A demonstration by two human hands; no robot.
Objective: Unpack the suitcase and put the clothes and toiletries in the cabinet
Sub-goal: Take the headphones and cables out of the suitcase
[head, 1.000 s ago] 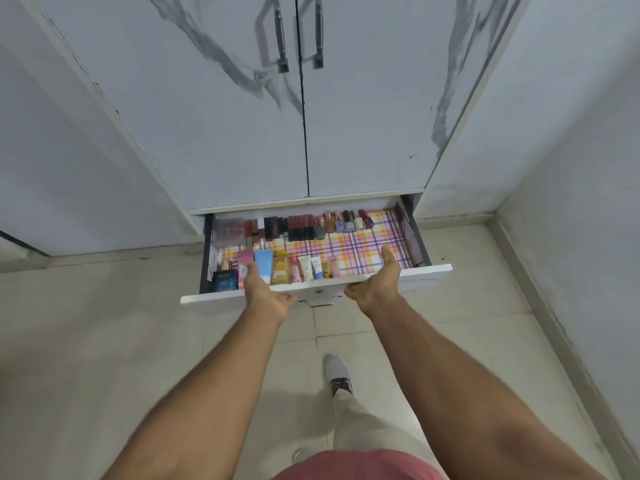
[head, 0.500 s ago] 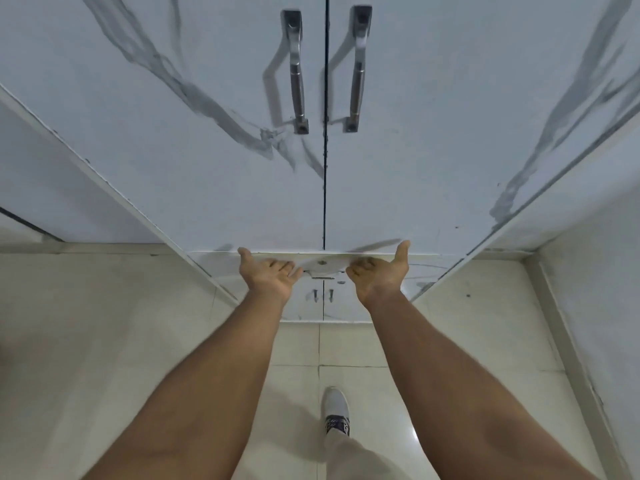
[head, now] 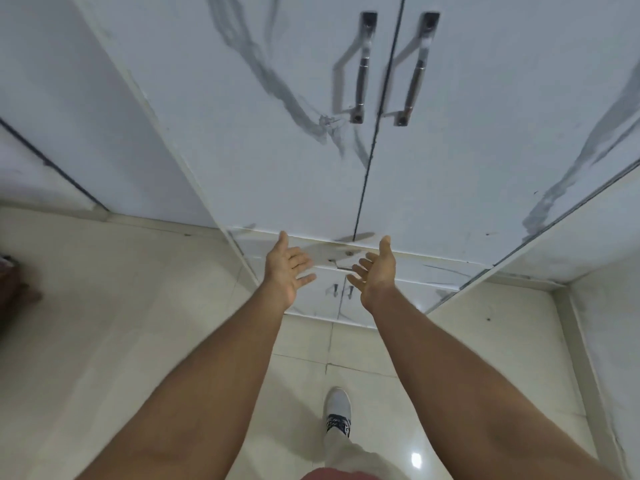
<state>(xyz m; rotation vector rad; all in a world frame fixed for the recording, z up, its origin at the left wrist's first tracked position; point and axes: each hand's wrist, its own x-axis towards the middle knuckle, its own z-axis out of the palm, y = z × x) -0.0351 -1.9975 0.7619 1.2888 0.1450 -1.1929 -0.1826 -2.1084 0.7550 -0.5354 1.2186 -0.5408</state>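
Note:
The white marble-patterned cabinet [head: 277, 150] fills the upper view, both tall doors closed, with two metal handles [head: 360, 71] side by side near the centre seam. Below the doors the drawer front [head: 433, 268] sits flush with the cabinet; the toiletries inside are hidden. My left hand [head: 285, 268] and my right hand [head: 375, 271] hover just in front of the drawer, palms facing each other, fingers spread, holding nothing. No suitcase or clothes are in view.
Two small lower doors with knobs [head: 341, 291] sit under the drawer. Pale floor tiles [head: 104, 323] stretch left and right. My white shoe [head: 337, 410] stands on the floor below. A dark object [head: 14, 282] pokes in at the left edge. A wall [head: 609, 341] closes the right.
The drawer, open with toiletries showing a second ago, was pushed shut. Both hands have since come off its front edge and opened.

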